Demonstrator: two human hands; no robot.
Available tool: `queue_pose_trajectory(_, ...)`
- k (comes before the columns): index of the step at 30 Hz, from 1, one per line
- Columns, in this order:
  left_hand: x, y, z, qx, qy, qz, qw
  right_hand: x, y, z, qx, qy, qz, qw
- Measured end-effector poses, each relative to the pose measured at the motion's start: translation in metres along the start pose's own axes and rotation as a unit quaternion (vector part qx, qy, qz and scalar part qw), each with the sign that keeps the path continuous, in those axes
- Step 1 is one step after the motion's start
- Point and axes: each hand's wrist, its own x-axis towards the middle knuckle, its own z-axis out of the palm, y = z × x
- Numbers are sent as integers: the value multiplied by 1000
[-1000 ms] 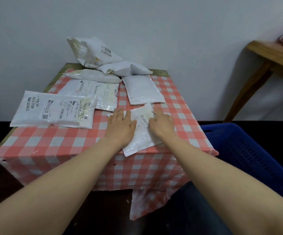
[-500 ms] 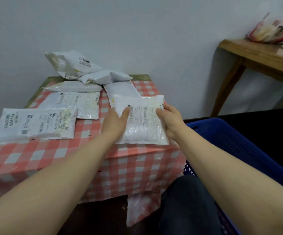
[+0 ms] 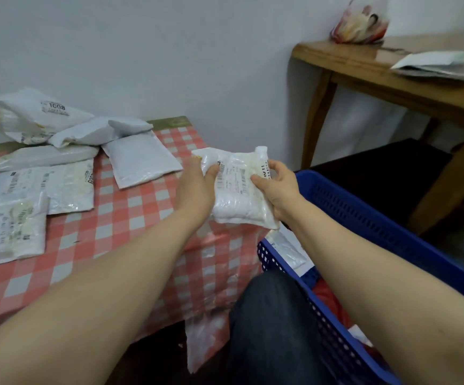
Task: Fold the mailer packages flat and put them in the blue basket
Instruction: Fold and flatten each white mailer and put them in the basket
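Table (image 3: pixel 119 220), red-and-white check cloth, is the landmark; everything below is placed against it.

Basket (image 3: pixel 364 215), blue, sits on the floor just off the table's right corner, beside your knee (image 3: pixel 275 323). It already holds at least one white mailer plus something red; the contents are mostly hidden by your right forearm.

Wooden side table (image 3: pixel 408 81) stands well to the right of the table, against the wall. It carries a flat envelope (image 3: pixel 436 63) and a pink bag (image 3: pixel 360 23).

Mailer pile (image 3: pixel 39 118) is at the table's far-left edge: a puffy one marked 1008 on top, two more under and beside it. A flat white mailer (image 3: pixel 142 159) lies near the table's far-right corner. Two labelled mailers (image 3: pixel 11 215) lie overlapped on the left side, apart from your hands.

The mailer (image 3: pixel 239 187) you hold is off the cloth, above the table's right corner, just left of the basket rim, with its label facing you.

Left hand (image 3: pixel 194 187): fingers closed on the mailer's left edge, thumb on top.

Right hand (image 3: pixel 278 190): fingers closed on its right edge, thumb across the label side.
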Motion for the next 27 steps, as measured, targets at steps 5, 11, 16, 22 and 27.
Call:
queue_pose_trajectory(5,6,-11,-8,20,6,2,1000,3,3,15,-11,-22,9,1000)
queue_pose_trajectory(11,28,-56,-61,117,-13,-58,991,3,8,54,-83,-105,28,991)
queue_pose_trajectory(16,25,-80,-91,299,7,-28,954,-4,22,94,-461,-69,-136,874)
queue_pose_trajectory(22,17,-108,-66,366,-174,119,906,-7,43,140,-551,-173,-194,793)
queue_pose_trajectory(27,13,-115,-60,347,-195,75,914,-4,63,137,-602,-163,-204,755)
